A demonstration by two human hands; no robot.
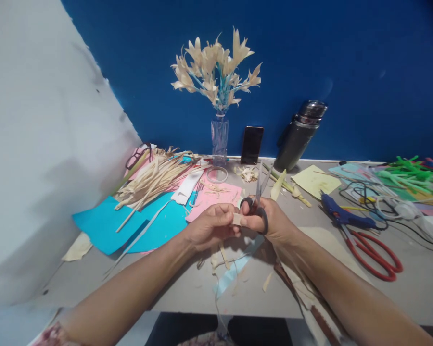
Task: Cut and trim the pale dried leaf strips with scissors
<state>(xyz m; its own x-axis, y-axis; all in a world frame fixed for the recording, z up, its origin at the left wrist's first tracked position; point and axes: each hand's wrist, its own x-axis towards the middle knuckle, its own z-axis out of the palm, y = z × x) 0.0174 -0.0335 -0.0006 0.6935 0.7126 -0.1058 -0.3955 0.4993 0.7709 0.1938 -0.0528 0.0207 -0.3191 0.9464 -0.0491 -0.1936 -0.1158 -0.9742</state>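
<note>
Over the middle of the table my left hand [214, 223] pinches a small pale strip, which looks like dried husk [236, 219]. My right hand [272, 218] has black-handled scissors [259, 192] looped on its fingers, their blades parted and pointing up and away from me. The thumb of that hand also touches the strip's right end. Below the hands lie a light blue ribbon-like strip [234, 275] and several pale scraps. Pink paper [231, 193] lies just beyond my left hand.
Pale flowers stand in a clear bottle [220, 139] at the back, beside a phone [252, 145] and a leaning flask [298, 139]. Dried strips [155, 178] cover blue paper [101, 223] on the left. Right are a blue glue gun [346, 214], red-handled scissors [377, 254] and cables.
</note>
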